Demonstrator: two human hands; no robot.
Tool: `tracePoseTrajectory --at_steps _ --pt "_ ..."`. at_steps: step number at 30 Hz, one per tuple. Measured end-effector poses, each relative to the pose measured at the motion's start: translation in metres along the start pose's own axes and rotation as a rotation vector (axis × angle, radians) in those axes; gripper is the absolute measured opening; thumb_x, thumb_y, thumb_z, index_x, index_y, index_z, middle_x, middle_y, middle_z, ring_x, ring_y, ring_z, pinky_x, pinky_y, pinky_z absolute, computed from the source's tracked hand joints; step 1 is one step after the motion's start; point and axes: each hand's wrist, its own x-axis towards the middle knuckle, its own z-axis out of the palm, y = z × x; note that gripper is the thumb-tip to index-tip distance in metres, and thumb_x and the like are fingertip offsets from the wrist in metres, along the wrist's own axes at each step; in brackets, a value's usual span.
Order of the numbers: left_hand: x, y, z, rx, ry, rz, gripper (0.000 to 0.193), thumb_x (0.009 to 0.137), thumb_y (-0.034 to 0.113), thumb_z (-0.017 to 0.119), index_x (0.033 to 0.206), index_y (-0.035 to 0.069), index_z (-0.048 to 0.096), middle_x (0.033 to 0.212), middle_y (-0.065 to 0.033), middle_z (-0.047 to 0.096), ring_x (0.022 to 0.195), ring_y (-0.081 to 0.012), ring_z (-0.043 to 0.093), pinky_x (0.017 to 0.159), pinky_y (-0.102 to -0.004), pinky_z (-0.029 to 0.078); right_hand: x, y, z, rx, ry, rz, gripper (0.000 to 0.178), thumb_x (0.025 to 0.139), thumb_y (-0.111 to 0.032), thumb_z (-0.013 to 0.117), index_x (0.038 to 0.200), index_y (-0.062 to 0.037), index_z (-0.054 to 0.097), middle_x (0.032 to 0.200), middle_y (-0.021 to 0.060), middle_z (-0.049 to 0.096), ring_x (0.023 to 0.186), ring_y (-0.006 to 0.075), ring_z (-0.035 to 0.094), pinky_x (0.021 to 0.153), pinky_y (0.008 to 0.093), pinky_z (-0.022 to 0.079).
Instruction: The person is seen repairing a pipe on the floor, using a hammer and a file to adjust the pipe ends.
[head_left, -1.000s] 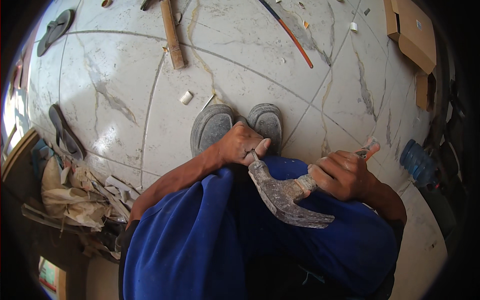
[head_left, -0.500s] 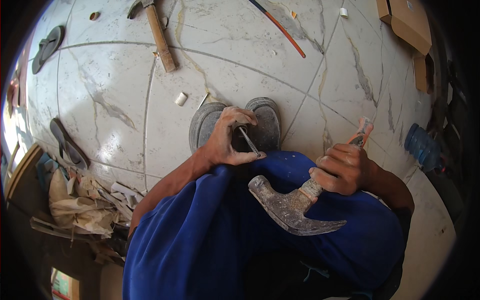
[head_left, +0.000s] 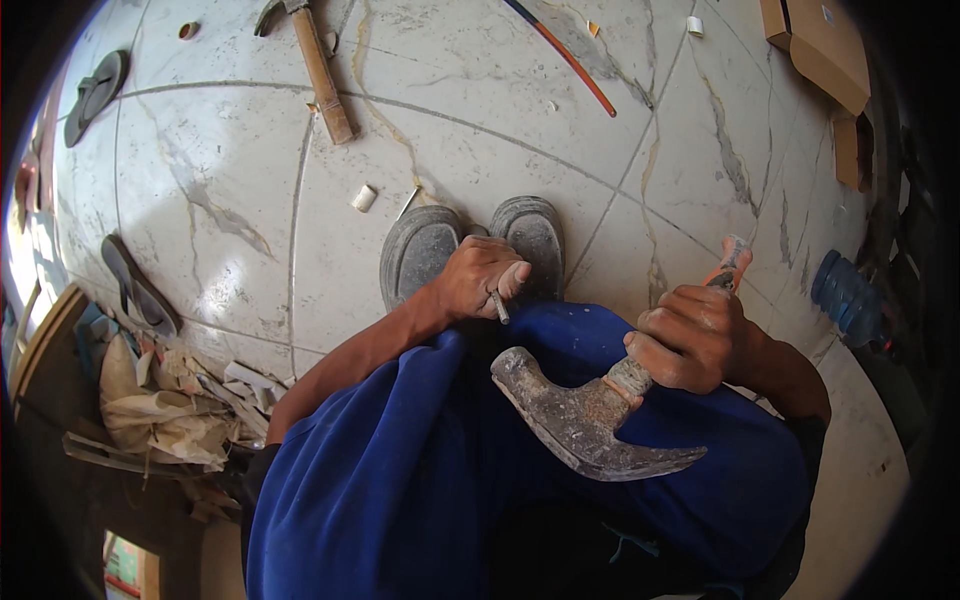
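Note:
Above my knees, my left hand [head_left: 478, 276] is closed around a ribbed steel nail [head_left: 502, 309]. Only the nail's lower end shows below the thumb; the fingers hide the rest. My right hand [head_left: 690, 338] grips a claw hammer [head_left: 585, 415] by its orange-and-grey handle, over the right thigh. The worn, dusty hammer head lies across my blue trousers [head_left: 400, 470], its blunt face toward the left and its claw toward the right. Both dark shoes [head_left: 528, 240] are just beyond the left hand. A thin metal piece [head_left: 408, 202] is on the floor beside the left shoe.
Another hammer [head_left: 318, 85] with a wooden handle lies farther off. A red-and-black rod [head_left: 570, 60], a white cylinder [head_left: 365, 198] and two sandals [head_left: 138, 288] are on the tiles [head_left: 230, 160]. Debris [head_left: 165, 410] is heaped at left; a cardboard box [head_left: 825, 50] and blue bottle [head_left: 848, 298] are at right.
My left fingers have closed from a wide thumb-and-finger hold into a tighter grip, covering most of the nail. The hammer head has tilted slightly; my right hand keeps its grip.

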Motion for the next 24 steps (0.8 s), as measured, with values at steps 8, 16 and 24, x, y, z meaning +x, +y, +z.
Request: tracePoseTrajectory --at_steps 8,16,24 --pt "-0.004 -0.003 0.001 -0.028 0.002 0.010 0.034 0.089 0.005 0.048 0.058 0.005 0.035 0.051 -0.0088 0.037 0.044 -0.0279 0.039 0.046 -0.0395 0.036 0.008 0.001 -0.004 -0.028 -0.067 -0.026 0.023 0.078 -0.013 0.063 0.097 -0.0074 0.052 0.065 0.0022 0.049 0.050 0.0107 0.055 0.042 0.0238 0.046" --pt "-0.004 -0.007 -0.002 -0.050 0.002 0.034 0.033 0.088 0.003 0.048 0.058 0.005 0.036 0.051 -0.0090 0.037 0.044 -0.0276 0.040 0.046 -0.0392 0.036 0.010 0.002 0.003 -0.074 -0.156 0.061 0.023 0.079 -0.013 0.064 0.098 -0.0083 0.052 0.065 0.0019 0.049 0.048 0.0100 0.053 0.040 0.0232 0.044" --pt "-0.004 -0.004 -0.002 -0.013 0.004 0.021 0.032 0.088 0.004 0.048 0.058 0.005 0.037 0.050 -0.0092 0.038 0.044 -0.0281 0.041 0.046 -0.0401 0.037 0.013 0.002 -0.001 -0.193 -0.199 -0.021 0.019 0.078 -0.011 0.064 0.092 -0.0103 0.052 0.062 0.0007 0.047 0.047 0.0088 0.050 0.038 0.0220 0.040"
